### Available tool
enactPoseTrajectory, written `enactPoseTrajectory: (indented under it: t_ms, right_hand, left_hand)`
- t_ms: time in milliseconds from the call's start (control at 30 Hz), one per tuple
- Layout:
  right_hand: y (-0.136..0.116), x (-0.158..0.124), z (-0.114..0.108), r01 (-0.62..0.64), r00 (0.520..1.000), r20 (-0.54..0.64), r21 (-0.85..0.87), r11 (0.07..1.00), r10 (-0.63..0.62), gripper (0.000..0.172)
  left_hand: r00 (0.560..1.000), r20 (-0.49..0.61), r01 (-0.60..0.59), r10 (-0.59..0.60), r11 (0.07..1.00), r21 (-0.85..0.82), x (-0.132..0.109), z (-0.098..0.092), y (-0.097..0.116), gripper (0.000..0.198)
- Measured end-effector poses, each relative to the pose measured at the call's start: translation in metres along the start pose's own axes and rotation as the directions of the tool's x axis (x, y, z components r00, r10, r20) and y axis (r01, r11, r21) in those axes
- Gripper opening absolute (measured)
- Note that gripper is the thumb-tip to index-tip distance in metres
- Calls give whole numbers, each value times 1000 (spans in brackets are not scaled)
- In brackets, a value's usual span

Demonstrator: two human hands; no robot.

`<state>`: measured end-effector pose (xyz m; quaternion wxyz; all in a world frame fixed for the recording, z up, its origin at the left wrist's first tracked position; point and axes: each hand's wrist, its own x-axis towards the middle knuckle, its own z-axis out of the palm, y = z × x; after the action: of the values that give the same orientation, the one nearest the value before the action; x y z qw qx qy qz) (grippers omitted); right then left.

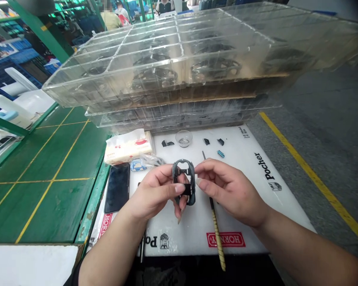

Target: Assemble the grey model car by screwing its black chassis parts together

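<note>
My left hand (158, 188) is closed round a dark grey model car body shell (191, 167), a small oval piece with open window-like gaps. The thumb lies across its front, over a black part, and the other fingers reach behind and beneath it. At the shell's right edge is my right hand (226, 186), its thumb and forefinger curled close together in a pinch. Whatever sits between those fingertips is too small to make out. Under the right hand lies a long slim tool (217, 234) with a yellow, dark-striped handle, its thin dark end pointing away from me.
Small dark parts (220, 142), a blue piece (220, 153) and a clear cup (183, 139) lie on the white mat (191, 238). Left are a tissue pack (128, 149) and a phone (117, 188). Stacked clear trays (167, 91) holding dark shells overhang the back. People are beyond.
</note>
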<state>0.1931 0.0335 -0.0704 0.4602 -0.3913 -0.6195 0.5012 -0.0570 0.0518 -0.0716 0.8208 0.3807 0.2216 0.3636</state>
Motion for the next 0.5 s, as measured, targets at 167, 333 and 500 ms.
enactPoseTrajectory:
  t_ms: [167, 333, 500]
  right_hand:
    - [-1, 3, -4, -116, 991, 87, 163, 980, 103, 27]
    - [0, 6, -4, -265, 955, 226, 364, 893, 192, 39]
    - [0, 8, -4, -334, 928, 287, 367, 868, 236, 45]
  left_hand:
    - [999, 20, 32, -32, 999, 22, -2, 1, -1, 25]
    - [997, 2, 74, -74, 997, 22, -2, 3, 1, 28]
    - [999, 7, 34, -34, 999, 4, -1, 3, 1, 24]
